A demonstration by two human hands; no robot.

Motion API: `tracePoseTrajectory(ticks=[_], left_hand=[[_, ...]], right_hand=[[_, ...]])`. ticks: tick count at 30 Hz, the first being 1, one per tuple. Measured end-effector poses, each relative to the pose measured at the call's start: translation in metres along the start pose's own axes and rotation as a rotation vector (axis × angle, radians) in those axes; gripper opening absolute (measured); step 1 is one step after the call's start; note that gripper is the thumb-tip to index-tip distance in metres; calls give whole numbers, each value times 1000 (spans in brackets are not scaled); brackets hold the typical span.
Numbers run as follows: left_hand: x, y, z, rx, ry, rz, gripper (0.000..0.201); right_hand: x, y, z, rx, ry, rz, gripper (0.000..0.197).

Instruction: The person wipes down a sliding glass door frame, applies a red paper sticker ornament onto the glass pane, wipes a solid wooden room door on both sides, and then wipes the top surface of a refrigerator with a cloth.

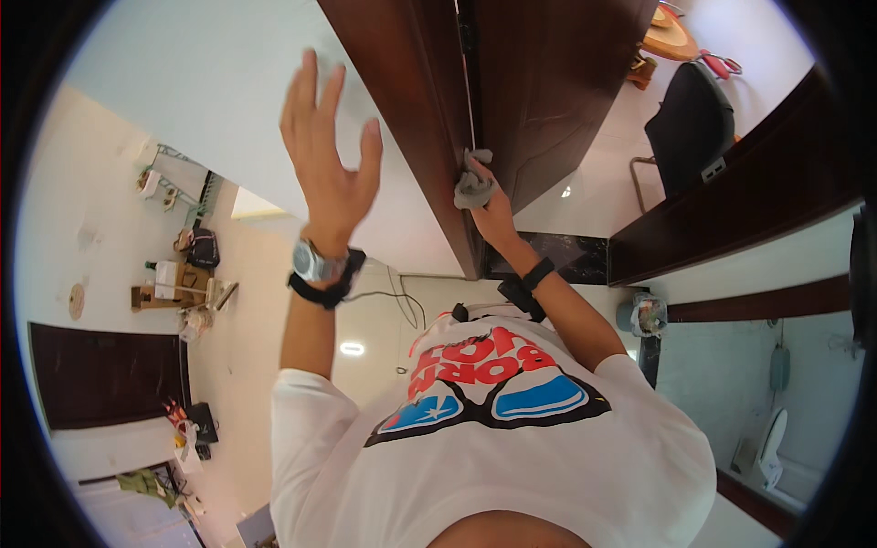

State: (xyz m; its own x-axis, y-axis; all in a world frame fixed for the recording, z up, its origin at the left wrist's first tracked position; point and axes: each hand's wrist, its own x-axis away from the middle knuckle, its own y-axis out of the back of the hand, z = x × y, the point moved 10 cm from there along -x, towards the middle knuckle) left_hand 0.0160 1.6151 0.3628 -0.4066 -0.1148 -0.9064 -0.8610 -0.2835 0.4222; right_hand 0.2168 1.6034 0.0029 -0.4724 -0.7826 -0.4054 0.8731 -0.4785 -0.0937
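My right hand [493, 208] is closed around a bunched grey cloth [474, 183], which presses against the dark brown door frame [402, 100] near its hinge side. Just right of the cloth stands the open brown door [557, 82]. My left hand [327, 151] is raised with its fingers spread, against or close to the white wall [219, 119] left of the frame; nothing is in it. Whether the palm touches the wall I cannot tell. A watch and a black band circle my left wrist, and another black band is on the right.
Through the doorway are a black chair [690, 123] and a round wooden table [671, 36]. A dark stone threshold [557, 256] lies below the door. At right, a bin with a plastic liner [647, 315] stands by a bathroom. Boxes and bags [187, 274] line the far left wall.
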Motion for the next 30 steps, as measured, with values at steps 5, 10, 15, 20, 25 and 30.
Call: tracePoseTrajectory(ticks=[5,10,15,20,25,30], left_hand=[[-58,32,72,18,-323,-258,55],[-91,44,139,29,-349,-306,50],[-52,109,244,-43,-265,-239,52],[-67,145,271,69,-277,-216,56],[-69,151,268,-49,-258,-225,55],[-73,141,229,-58,-249,-233,55]], right_hand=[[4,-41,-39,252,7,2,62],[-12,-57,-140,30,-114,-94,53],[-25,-213,-90,127,-257,-80,49],[-104,-229,42,234,-176,-157,47],[-228,-277,331,145,409,-136,35],[-287,-225,494,335,653,-155,32]])
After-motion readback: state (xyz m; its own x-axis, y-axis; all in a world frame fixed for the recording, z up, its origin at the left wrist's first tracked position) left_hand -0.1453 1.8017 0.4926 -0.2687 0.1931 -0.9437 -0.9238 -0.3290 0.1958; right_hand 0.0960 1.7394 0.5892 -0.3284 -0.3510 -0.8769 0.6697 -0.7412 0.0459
